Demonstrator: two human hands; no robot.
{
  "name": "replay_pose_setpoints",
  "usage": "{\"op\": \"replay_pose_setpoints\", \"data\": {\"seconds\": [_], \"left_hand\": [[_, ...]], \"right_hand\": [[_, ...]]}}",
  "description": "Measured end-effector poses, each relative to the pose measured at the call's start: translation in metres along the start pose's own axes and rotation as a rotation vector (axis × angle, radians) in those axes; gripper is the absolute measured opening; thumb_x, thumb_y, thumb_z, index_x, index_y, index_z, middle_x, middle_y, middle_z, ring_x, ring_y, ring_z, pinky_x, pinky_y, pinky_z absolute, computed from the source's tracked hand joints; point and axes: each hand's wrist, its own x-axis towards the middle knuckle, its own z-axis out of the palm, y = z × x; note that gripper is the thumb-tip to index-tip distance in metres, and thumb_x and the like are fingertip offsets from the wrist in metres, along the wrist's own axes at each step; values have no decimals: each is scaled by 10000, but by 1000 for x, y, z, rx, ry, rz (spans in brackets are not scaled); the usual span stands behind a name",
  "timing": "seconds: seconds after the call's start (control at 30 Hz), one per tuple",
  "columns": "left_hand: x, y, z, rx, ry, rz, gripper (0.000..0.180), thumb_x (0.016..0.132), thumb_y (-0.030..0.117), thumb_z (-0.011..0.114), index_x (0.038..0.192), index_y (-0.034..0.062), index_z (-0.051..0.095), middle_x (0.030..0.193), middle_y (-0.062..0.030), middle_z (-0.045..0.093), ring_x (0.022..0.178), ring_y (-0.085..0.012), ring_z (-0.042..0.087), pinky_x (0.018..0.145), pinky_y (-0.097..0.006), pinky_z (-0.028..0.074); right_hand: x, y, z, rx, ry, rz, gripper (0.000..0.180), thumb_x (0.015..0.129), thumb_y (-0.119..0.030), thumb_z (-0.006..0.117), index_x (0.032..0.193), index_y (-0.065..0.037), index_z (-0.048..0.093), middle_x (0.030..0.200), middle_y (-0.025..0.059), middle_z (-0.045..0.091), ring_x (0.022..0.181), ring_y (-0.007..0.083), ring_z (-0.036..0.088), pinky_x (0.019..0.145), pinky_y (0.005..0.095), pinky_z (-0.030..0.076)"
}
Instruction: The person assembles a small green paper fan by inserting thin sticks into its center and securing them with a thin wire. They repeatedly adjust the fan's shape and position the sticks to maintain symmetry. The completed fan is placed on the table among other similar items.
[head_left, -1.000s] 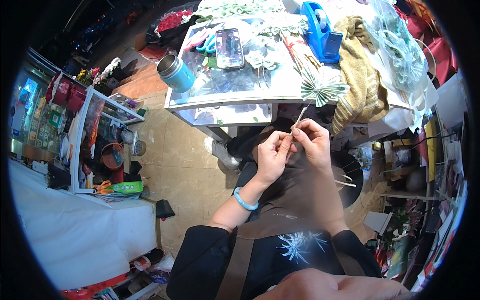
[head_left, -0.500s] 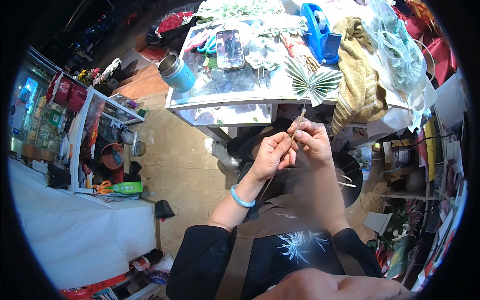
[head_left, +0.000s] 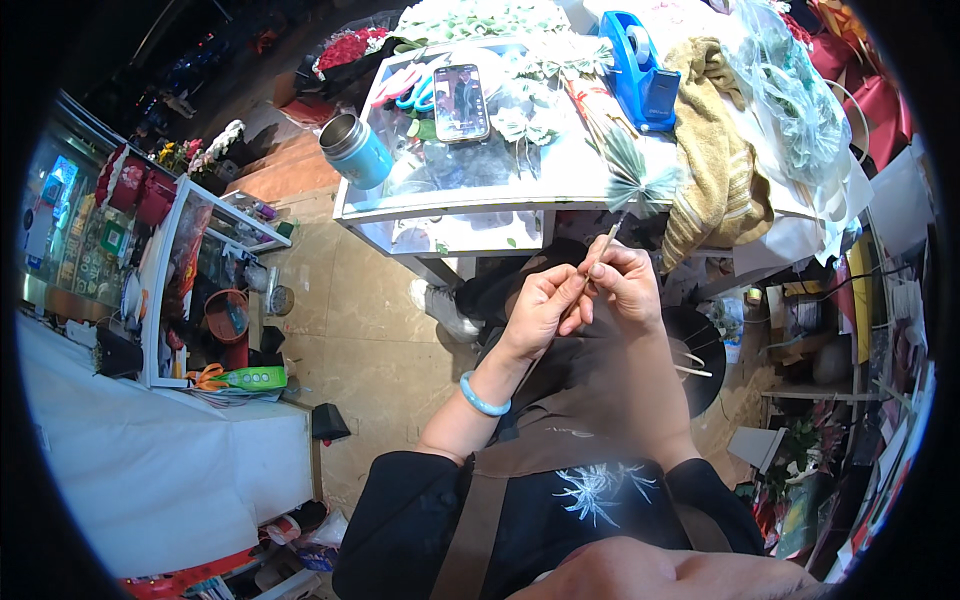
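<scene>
Lifted slightly, both hands' fingers (head_left: 585, 285) stay pinched on thin stick (head_left: 603, 245)

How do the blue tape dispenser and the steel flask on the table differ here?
The tape dispenser is bright blue and blocky, standing at the table's far right beside a tan cloth. The flask is a silvery-blue cylinder, tilted in this view, at the near left corner. Both rest on the table, untouched by either hand.

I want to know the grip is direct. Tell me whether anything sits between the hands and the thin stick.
Nothing visible does. The left hand and right hand pinch the thin stick directly with bare fingers, below the table's edge.
</scene>
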Motion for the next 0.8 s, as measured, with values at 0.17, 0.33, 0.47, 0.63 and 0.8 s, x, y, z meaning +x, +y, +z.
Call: {"op": "replay_pose_setpoints", "data": {"seconds": [0.17,0.33,0.47,0.63,0.8], "left_hand": [[-1,-2,2,19,-2,-17,240,930,229,513,872,4,573,630,-48,587,418,-21,401,407,-135,292],[0,-2,2,83,6,6,220,920,220,533,880,8,579,627,-27,572,438,-19,394,411,-141,289],[0,-2,0,161,52,1,202,915,201,543,884,5,583,632,-23,569,454,-19,399,419,-146,295],[0,-3,2,212,44,25,196,914,198,544,891,7,579,640,-18,571,473,-20,420,424,-151,307],[0,-3,2,212,42,45,177,911,189,550,902,13,574,649,-13,575,490,-19,437,424,-152,316]], "right_hand": [[-4,0,-2,144,14,108,86,784,-64,645,768,10,604,750,28,499,650,101,506,580,205,411],[-4,0,-1,44,138,62,88,772,-42,674,789,16,610,785,60,577,637,97,545,612,202,436],[-7,-1,-2,-68,252,-30,76,794,-43,656,813,18,616,783,56,599,648,84,526,628,214,428],[-8,0,-4,-104,220,-56,88,792,-33,658,746,13,598,755,47,582,637,83,512,612,209,408],[-7,1,-1,-115,159,-52,137,790,-36,661,688,2,579,728,26,570,650,80,523,608,208,422]]}}
